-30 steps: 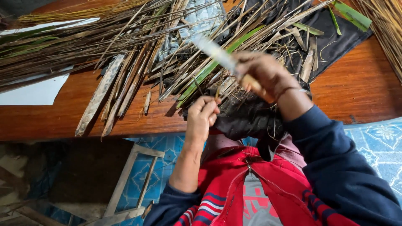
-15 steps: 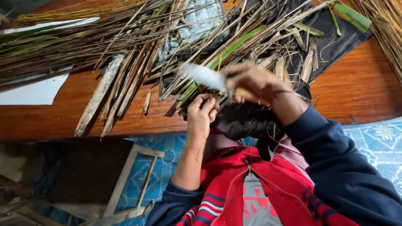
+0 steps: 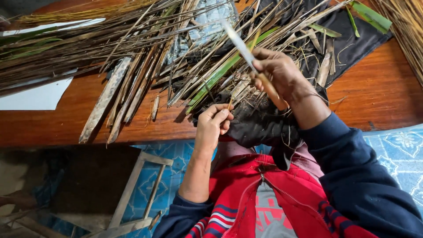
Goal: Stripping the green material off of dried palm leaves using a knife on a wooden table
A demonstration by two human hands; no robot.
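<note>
My right hand (image 3: 278,72) grips a knife (image 3: 240,44) by its pale wooden handle, the blade pointing up and away over the pile. My left hand (image 3: 213,123) pinches the near end of a thin yellowish leaf rib (image 3: 243,66) that runs up toward the knife blade. Both hands hover above a black cloth (image 3: 260,121) at the near edge of a wooden table (image 3: 379,88). A heap of dry and green palm leaf strips (image 3: 145,53) covers the table beyond my hands.
White paper sheets (image 3: 39,97) lie at the table's left. A bundle of stripped ribs (image 3: 405,31) sits at the far right. Below the table edge stand a wooden frame (image 3: 136,189) and a blue patterned floor mat (image 3: 396,150).
My right hand swung the knife down and left, then back up along the rib, the blade now pointing farther away. My left hand stayed pinched on the rib, shifting slightly lower.
</note>
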